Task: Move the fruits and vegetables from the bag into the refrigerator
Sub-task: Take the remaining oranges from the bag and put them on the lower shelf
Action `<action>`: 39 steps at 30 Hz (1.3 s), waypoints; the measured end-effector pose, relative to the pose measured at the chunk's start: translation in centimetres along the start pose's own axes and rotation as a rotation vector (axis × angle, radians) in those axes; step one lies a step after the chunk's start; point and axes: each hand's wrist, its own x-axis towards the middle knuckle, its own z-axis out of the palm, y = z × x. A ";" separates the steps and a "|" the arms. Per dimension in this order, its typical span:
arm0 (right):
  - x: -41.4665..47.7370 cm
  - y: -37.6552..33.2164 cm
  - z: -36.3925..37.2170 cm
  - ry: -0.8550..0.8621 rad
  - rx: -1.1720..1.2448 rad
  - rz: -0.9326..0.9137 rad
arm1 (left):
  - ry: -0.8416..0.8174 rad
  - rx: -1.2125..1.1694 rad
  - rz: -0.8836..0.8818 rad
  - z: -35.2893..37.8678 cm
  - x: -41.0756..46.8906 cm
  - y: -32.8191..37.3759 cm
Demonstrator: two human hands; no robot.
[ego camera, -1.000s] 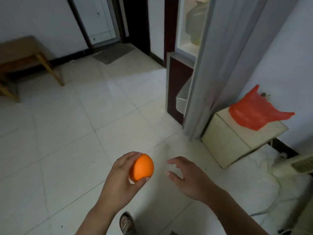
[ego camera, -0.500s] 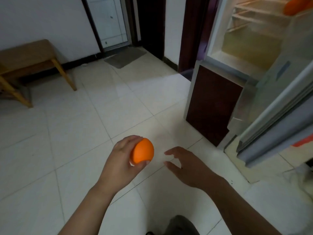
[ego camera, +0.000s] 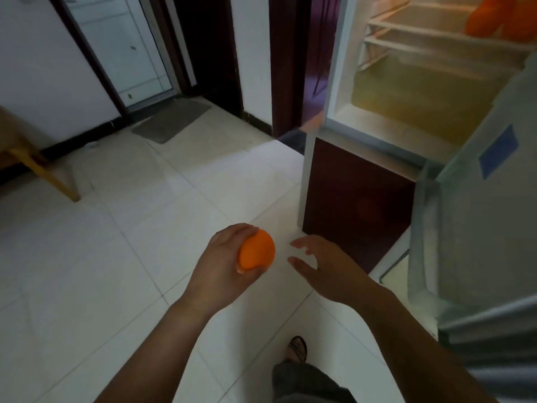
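Observation:
My left hand (ego camera: 220,266) grips an orange (ego camera: 257,253) at waist height over the tiled floor. Just to its right, my right hand (ego camera: 325,266) hovers with loosely spread fingers and holds nothing. The refrigerator (ego camera: 406,91) stands at the upper right with its top compartment lit and its door (ego camera: 476,228) swung open toward me. Orange produce (ego camera: 499,18) lies on an upper shelf at the top right corner. The bag is out of view.
The fridge's dark red lower door (ego camera: 357,205) is closed, right of my hands. A wooden bench (ego camera: 35,158) stands at the far left and a grey mat (ego camera: 171,120) lies by a doorway. My sandalled foot (ego camera: 297,349) is below.
The view has swung from the red bag on the box toward the open refrigerator, which is now closer. My hands keep the same pose, the left still holding the orange.

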 end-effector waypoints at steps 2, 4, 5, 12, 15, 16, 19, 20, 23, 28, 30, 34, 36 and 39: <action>3.6 0.4 -2.1 0.023 0.012 0.029 | -0.009 0.005 0.006 -0.2 4.5 -0.3; 6.6 1.1 -4.1 0.057 0.011 0.066 | -0.012 0.000 0.032 -0.2 9.0 -0.4; 7.8 1.5 -5.0 0.075 0.007 0.084 | -0.015 -0.006 0.050 -0.1 11.1 -0.3; 13.6 4.9 -10.7 0.189 -0.013 0.209 | -0.126 -0.062 0.214 1.9 24.0 2.0; 15.9 6.8 -12.8 0.274 -0.023 0.249 | -0.172 -0.085 0.313 2.6 29.3 3.1; 16.7 7.2 -13.5 0.303 -0.025 0.264 | -0.185 -0.093 0.343 2.6 31.0 3.5; 19.2 8.0 -15.3 0.398 -0.027 0.320 | -0.214 -0.117 0.434 2.5 36.0 4.1; 20.1 8.2 -15.8 0.431 -0.022 0.334 | -0.228 -0.118 0.454 2.4 37.5 4.2; 22.8 8.6 -17.2 0.483 -0.006 0.373 | -0.246 -0.111 0.527 2.0 41.9 4.3; 26.9 8.7 -18.6 0.569 0.014 0.424 | -0.289 -0.115 0.631 1.3 47.6 4.4; 28.0 8.7 -18.9 0.583 0.019 0.448 | -0.318 -0.112 0.662 1.3 49.5 4.3; 29.4 9.2 -20.0 0.650 -0.001 0.485 | -0.352 -0.122 0.735 1.6 52.7 5.1; 29.6 9.5 -20.8 0.688 -0.006 0.509 | -0.363 -0.120 0.771 1.8 54.0 6.1; 29.7 10.2 -22.7 0.740 -0.012 0.519 | -0.365 -0.138 0.832 2.4 55.8 8.0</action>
